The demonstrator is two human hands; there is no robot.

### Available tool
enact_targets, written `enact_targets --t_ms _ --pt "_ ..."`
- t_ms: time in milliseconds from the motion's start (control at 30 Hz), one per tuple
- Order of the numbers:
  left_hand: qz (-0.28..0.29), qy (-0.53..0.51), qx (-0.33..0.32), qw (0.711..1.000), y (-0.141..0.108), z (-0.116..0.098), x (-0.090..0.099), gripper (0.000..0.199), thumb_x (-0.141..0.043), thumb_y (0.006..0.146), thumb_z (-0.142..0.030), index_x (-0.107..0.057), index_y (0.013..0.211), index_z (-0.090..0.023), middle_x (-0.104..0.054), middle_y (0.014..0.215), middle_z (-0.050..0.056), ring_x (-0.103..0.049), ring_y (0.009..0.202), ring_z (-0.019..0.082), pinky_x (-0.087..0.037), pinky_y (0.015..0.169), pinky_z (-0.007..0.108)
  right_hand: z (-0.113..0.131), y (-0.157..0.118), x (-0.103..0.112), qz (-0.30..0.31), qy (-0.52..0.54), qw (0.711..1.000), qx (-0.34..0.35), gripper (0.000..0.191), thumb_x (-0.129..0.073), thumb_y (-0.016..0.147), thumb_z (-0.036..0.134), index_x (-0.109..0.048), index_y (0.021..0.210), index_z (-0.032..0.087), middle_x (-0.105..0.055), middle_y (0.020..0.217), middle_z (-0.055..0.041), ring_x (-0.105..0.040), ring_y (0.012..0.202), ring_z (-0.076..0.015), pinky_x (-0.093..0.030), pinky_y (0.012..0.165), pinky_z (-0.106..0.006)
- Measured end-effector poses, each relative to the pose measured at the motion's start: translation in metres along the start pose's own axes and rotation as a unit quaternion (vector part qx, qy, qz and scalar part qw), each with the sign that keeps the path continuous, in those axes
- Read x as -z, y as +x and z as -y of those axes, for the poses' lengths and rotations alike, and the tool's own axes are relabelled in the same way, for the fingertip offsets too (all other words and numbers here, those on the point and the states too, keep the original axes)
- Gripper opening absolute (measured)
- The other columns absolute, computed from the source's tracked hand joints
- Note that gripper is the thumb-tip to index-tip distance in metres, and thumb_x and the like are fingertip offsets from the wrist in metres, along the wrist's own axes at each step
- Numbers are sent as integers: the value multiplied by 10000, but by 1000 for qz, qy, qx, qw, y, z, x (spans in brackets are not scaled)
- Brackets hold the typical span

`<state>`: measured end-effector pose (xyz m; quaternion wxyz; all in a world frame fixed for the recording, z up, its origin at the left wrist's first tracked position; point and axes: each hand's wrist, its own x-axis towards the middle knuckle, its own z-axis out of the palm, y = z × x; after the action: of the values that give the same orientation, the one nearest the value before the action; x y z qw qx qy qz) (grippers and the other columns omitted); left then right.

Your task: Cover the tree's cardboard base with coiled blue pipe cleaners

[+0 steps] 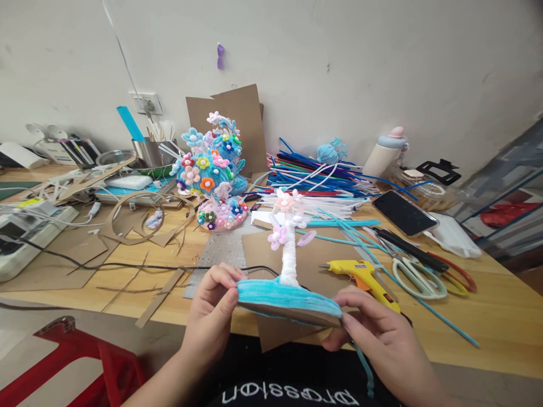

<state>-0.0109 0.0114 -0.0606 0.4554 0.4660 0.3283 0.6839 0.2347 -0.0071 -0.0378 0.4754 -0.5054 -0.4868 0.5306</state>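
Between my hands is a cardboard base [292, 315] with blue pipe cleaners [280, 291] laid side by side over its top. A stem wrapped in white [289, 257] rises from the base, topped with pink and lilac pipe-cleaner flowers [285, 217]. My left hand [214, 308] pinches the base's left end between thumb and fingers. At the opposite end, my right hand [375, 333] grips the edge, thumb nearest me. A loose blue strand [363, 367] hangs below the right hand.
A yellow glue gun [360, 280] lies just beyond my right hand, near scissors [418, 277] and a phone [405, 213]. Pipe cleaners [314, 175] are heaped by the wall. A flower-covered figure [207, 175] stands behind, left of centre. A black cable [148, 264] crosses the table; a red stool [85, 362] stands lower left.
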Motion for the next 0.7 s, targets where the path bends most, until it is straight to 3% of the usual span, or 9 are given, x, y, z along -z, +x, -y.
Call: enact_targets --t_ms 400,633,700 --pt "-20 -57 -1 998 -8 -1 -3 181 -678 873 -261 -501 849 -234 -576 847 -7 -579 849 131 -506 765 215 2 0 -3 38 5 999 14 219 -687 852 441 -702 882 225 -625 847 -9 -713 541 -145 -610 565 -265" --pt "-5 -65 -20 998 -16 -3 -4 133 -663 885 -279 -537 889 -238 -586 879 7 -565 886 141 -503 805 224 1 3 10 107 -22 991 74 124 -608 937 333 -714 967 276 -613 915 -10 -738 593 -153 -644 588 -282" --pt "3 -72 -24 997 -15 -3 -7 146 -669 881 -300 -534 893 -243 -588 889 6 -565 892 144 -505 812 233 7 3 15 101 -38 989 102 115 -601 942 299 -711 976 287 -627 950 -14 -739 583 -150 -649 584 -277"
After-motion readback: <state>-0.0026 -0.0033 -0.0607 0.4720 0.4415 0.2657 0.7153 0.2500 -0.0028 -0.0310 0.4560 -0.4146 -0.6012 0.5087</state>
